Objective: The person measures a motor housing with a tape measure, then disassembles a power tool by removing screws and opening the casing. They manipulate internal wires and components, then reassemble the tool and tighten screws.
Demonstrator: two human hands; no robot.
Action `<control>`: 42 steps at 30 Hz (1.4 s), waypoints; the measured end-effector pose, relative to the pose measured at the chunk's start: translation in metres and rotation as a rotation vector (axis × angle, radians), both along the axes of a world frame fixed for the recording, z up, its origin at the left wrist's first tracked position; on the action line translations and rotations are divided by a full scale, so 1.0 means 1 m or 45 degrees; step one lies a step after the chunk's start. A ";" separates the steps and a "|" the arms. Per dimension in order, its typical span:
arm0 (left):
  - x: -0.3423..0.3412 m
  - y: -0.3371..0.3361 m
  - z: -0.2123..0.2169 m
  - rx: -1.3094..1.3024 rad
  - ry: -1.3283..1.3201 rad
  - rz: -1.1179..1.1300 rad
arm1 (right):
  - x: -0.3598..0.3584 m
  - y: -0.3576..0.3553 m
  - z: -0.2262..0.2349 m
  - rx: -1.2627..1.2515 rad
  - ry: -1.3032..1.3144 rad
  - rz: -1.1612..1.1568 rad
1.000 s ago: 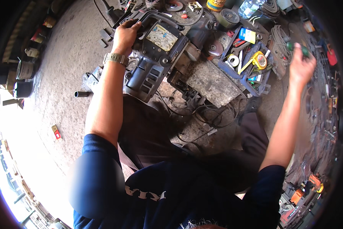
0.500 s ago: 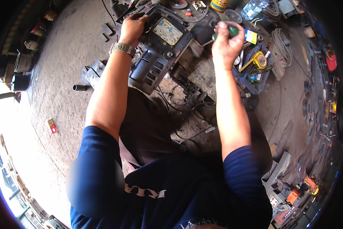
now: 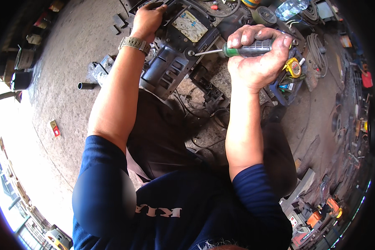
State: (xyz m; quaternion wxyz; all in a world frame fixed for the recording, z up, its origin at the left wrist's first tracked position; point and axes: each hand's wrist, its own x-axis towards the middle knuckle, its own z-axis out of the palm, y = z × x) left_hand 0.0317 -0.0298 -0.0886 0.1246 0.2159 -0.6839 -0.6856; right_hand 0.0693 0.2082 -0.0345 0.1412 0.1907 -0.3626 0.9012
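Observation:
A dark grey machine housing (image 3: 165, 68) with slotted vents and a worn label plate stands tilted before me. At its far left edge my left hand (image 3: 147, 21) is closed over the rim, fingertips partly hidden. My right hand (image 3: 258, 58) wraps round the green and black handle of a screwdriver (image 3: 210, 52). Its metal shaft points left, and the tip meets a small round fitting (image 3: 190, 53) on the housing's right side. Whether the tip sits inside the fitting, I cannot tell.
Right of the housing lies a blue tray (image 3: 279, 95) of tools with a yellow tape measure (image 3: 293, 67). A clear plastic bottle (image 3: 291, 9) and coiled grey cable (image 3: 316, 52) are beyond. Below the housing are loose cables (image 3: 195, 112). A short dark tube (image 3: 86, 86) lies left.
My right hand has turned and brought the screwdriver's tip leftward onto the round fitting; before, it was away from it. My left hand keeps its place on the housing.

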 end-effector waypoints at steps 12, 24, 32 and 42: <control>0.001 -0.002 -0.002 0.003 0.025 0.005 | -0.006 -0.006 -0.012 -0.098 -0.094 -0.071; -0.002 -0.006 -0.007 0.027 0.013 -0.028 | -0.027 0.007 -0.010 -0.176 -0.433 0.006; -0.005 -0.012 -0.012 0.193 0.100 0.049 | -0.030 0.013 -0.014 -0.219 -0.564 -0.007; -0.004 -0.005 -0.001 0.078 -0.132 0.335 | -0.031 0.024 -0.022 -0.272 -0.574 0.036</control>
